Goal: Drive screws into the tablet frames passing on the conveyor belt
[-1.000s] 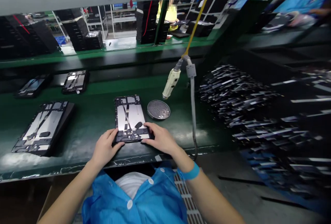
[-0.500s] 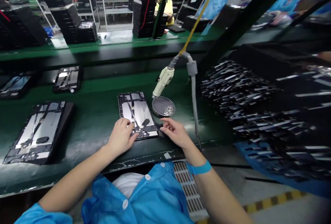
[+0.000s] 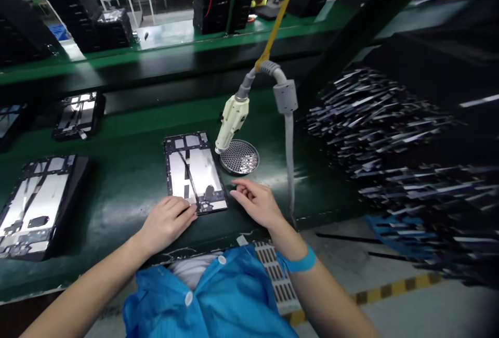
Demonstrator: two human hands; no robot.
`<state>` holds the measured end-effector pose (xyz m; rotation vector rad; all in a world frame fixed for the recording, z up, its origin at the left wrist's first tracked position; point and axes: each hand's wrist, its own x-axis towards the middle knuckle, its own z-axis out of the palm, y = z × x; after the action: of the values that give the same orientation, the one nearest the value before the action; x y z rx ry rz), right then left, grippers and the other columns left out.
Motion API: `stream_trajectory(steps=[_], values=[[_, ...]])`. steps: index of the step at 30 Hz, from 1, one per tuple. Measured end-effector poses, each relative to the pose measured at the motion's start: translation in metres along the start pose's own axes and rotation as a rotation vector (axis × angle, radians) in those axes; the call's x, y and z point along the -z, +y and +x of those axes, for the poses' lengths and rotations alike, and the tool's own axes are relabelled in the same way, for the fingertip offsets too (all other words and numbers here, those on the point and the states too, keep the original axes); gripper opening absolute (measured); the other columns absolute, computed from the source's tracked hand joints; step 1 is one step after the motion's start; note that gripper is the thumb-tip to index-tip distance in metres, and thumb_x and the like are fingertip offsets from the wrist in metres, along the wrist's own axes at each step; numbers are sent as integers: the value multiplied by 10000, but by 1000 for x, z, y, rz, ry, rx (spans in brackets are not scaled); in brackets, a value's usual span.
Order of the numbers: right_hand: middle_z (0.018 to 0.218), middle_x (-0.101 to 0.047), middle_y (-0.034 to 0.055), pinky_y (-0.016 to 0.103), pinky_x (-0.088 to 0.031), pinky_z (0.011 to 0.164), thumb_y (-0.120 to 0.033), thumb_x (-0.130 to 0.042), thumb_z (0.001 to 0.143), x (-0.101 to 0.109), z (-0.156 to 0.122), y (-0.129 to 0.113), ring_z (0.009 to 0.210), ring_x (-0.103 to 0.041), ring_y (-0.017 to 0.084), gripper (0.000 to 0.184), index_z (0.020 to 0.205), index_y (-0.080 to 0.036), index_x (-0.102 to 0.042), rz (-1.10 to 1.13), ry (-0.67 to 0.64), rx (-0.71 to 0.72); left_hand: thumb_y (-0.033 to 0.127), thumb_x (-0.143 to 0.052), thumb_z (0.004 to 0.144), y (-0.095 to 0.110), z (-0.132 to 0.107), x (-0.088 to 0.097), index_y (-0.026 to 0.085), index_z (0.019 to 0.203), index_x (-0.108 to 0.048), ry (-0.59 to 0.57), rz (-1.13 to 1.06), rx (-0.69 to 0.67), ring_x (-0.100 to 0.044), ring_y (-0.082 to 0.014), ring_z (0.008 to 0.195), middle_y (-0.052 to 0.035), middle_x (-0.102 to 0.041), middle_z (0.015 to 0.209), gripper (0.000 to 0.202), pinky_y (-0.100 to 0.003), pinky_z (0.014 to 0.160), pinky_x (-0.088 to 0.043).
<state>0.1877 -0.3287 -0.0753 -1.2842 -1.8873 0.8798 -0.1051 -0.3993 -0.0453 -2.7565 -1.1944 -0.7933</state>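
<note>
**Uncovered tablet between two hands, left one in contact**

At the near-left corner of the uncovered tablet (image 3: 198, 174), left hand (image 3: 168, 223): back uppermost, fingertips touching, too little visible to tell whether grasping the corner or pinching a small part. Just off the opposite long side, right hand (image 3: 257, 205): not touching, fingers part-curled, thumb and forefinger tips slightly apart, nothing visible between them.

Of the two, left nearer, by contact. From the left hand, tablet ahead and to the right; from the right hand, to the left. Lies flat on the worktop (image 3: 130, 182), closer to the near edge than to the far edge. Long axis running away from the near edge, far end leaning left.

Beyond the right hand, just beside the tablet's right side, round perforated dish (image 3: 233, 160) with small shiny pieces toward its right. Over its left rim, cream power driver (image 3: 233, 119), tip down, hung from a yellow cord (image 3: 281, 13); contact with the dish unclear. Farther right, grey cable (image 3: 289, 156) dropping toward the near edge.

Well to the left, second tablet (image 3: 37, 197) near the near edge; toward the far edge, third tablet (image 3: 80, 112).
</note>
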Motion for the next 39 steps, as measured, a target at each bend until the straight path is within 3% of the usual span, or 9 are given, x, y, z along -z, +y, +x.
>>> stream_trajectory(steps=[17, 20, 24, 26, 28, 30, 32, 36, 39], values=[[810, -695, 20, 269, -526, 593, -344, -626, 957, 5, -6, -5, 593, -607, 127, 213, 1085, -191, -699, 32, -18, 120, 111, -660, 921, 15, 10, -7, 137, 1188, -645, -12, 41, 25, -638, -229, 911, -103, -702, 979, 268, -374, 782, -544], [826, -711, 25, 262, -540, 583, -347, -642, 948, 21, -7, 2, 622, -637, 135, 212, 1085, -200, -708, 27, -17, 105, 108, -663, 920, 19, 10, -10, 152, 1198, -645, -14, 30, 77, -624, -244, 963, -110, -695, 1020, 283, -381, 797, -534], [795, -722, 28, 287, -566, 604, -398, -673, 917, 63, 0, 18, 649, -669, 160, 238, 1051, -211, -732, -62, 98, 47, 63, -671, 898, 27, 7, -16, 150, 1214, -637, 44, -15, 156, -615, -257, 1022, -117, -687, 1041, 330, -392, 844, -532], [794, -723, 33, 315, -587, 641, -446, -658, 920, 82, 12, 19, 669, -684, 175, 266, 1033, -217, -732, -67, 217, -7, 58, -671, 893, 30, 5, -17, 156, 1213, -641, 57, -24, 179, -618, -258, 1038, -114, -687, 1043, 336, -411, 885, -539], [970, -746, 63, 374, -619, 784, -500, -658, 914, 90, 35, 10, 847, -731, 216, 336, 1109, -230, -707, -3, 327, 0, 67, -670, 896, 31, 3, -18, 174, 1194, -658, 51, -14, 199, -623, -268, 1082, -108, -688, 1063, 317, -473, 979, -525], [1298, -676, 94, 456, -575, 1000, -558, -737, 843, 85, 66, -6, 1167, -681, 280, 550, 1291, -261, -622, 88, 367, 101, 96, -673, 905, 26, 5, -20, 203, 1163, -685, 42, 23, 232, -617, -294, 1154, -104, -688, 1107, 279, -581, 1074, -462], [1450, -580, 90, 488, -532, 1079, -602, -830, 730, 69, 100, -26, 1300, -604, 313, 819, 1420, -296, -514, 165, 335, 196, 144, -677, 919, 15, 10, -24, 228, 1139, -710, 49, 67, 272, -612, -320, 1196, -101, -689, 1141, 238, -663, 1097, -410], [1256, -683, 86, 471, -625, 904, -624, -814, 740, 35, 151, -51, 998, -726, 266, 808, 1405, -279, -511, 407, 181, 225, 225, -676, 942, -18, 27, -36, 232, 1088, -741, 119, 79, 308, -645, -306, 1168, -87, -710, 1122, 160, -658, 1088, -425], [1238, -695, 94, 467, -634, 880, -588, -852, 710, 33, 155, -43, 956, -734, 260, 848, 1416, -271, -507, 429, 42, 180, 237, -669, 950, -35, 34, -42, 227, 1079, -750, 145, 49, 310, -639, -295, 1195, -87, -713, 1138, 153, -645, 1121, -405]])
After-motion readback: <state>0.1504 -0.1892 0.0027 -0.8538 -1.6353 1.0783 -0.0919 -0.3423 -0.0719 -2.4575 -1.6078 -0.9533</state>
